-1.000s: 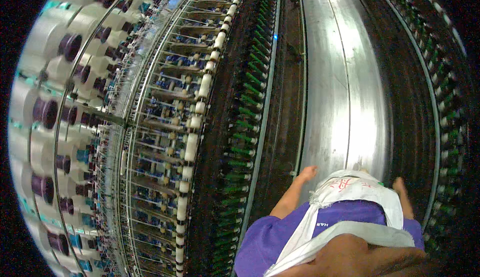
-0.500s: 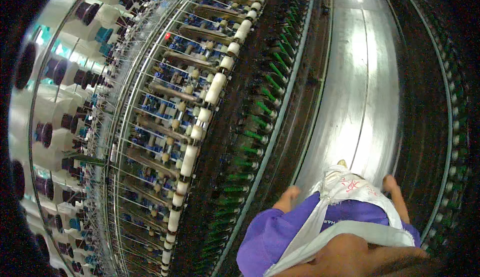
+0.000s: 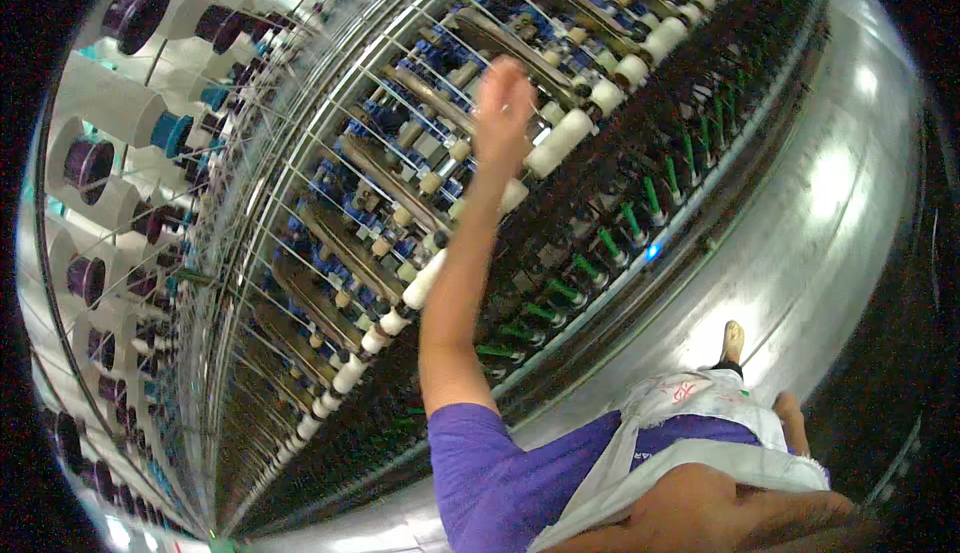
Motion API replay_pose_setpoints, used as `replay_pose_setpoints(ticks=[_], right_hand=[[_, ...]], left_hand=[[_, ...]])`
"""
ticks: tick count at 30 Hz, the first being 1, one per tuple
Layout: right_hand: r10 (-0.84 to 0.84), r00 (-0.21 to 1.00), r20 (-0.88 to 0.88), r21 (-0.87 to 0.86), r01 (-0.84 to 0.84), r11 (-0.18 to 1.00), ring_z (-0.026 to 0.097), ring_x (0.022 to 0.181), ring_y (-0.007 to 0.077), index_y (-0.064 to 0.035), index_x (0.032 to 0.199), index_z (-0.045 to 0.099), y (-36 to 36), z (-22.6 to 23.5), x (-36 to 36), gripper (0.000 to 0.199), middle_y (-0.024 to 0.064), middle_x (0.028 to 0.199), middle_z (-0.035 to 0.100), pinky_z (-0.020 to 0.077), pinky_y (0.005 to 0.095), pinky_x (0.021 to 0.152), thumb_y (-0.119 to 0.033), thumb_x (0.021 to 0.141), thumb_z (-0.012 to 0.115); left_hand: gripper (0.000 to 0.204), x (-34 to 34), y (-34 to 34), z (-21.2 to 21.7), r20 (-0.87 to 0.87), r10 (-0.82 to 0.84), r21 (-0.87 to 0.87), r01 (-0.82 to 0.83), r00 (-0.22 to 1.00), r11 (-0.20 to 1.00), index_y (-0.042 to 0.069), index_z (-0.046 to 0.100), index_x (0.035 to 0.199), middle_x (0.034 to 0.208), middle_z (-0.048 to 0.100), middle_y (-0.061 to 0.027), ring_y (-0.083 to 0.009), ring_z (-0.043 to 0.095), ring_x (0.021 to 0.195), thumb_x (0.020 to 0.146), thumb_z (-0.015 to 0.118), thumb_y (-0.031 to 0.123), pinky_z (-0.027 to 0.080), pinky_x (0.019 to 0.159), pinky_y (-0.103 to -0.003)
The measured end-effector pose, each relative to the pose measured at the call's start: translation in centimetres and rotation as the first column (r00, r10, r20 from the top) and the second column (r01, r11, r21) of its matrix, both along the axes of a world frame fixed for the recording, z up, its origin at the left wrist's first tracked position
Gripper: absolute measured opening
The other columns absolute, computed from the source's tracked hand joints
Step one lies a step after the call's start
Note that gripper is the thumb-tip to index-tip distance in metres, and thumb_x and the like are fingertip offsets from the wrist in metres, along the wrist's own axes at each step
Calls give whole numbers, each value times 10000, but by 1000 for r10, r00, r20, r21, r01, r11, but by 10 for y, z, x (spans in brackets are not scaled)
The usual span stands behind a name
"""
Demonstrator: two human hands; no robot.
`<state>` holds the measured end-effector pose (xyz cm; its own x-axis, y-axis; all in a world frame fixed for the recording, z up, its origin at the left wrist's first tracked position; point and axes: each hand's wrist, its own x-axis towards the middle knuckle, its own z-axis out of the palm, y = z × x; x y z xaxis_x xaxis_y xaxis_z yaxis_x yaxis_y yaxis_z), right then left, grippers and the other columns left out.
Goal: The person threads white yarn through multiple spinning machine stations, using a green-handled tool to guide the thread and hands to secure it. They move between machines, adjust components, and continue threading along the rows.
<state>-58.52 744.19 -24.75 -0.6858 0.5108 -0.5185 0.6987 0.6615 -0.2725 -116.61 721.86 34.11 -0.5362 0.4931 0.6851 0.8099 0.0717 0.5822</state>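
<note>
I have the bare left hand (image 3: 503,98) raised over the machine's long, dull metal bars (image 3: 428,98), just beside a white cylindrical roller (image 3: 560,143); its grip is blurred, so I cannot tell whether the fingers are spread, pinching or touching anything. The right hand (image 3: 789,411) is low beside the white cloth apron (image 3: 690,390), its grip unreadable to me. I judge that a sagging forearm (image 3: 462,263) could rub the rollers, and a hurried, badly aimed reach could jam fingertips between bars
</note>
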Motion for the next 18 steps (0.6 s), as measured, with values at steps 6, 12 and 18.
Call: replay_pose_setpoints(ticks=[6,12,18], right_hand=[[173,910,-377,2,-186,983,574,779,383,41,939,577,189,144,-298,212,242,837,591,452,413,659,-89,774,554],[359,205,-910,275,-349,896,551,869,337,-3,1013,561,195,400,-496,221,169,922,580,439,380,768,-31,794,557],[558,-280,-781,622,-278,732,531,888,286,-47,1028,554,118,552,-560,272,106,937,566,416,390,779,-47,757,586]], left_hand=[[386,-175,34,22,102,750,-222,-720,654,658,-43,504,1145,1035,573,-216,-337,561,937,767,457,19,450,773,-377],[169,-223,38,-4,-142,673,-237,-685,726,689,-28,611,788,833,598,-252,-430,561,799,685,490,31,439,708,-472],[140,-212,40,-4,-468,651,-484,-789,598,378,20,643,773,838,629,-201,-378,603,799,692,550,86,484,724,-419]])
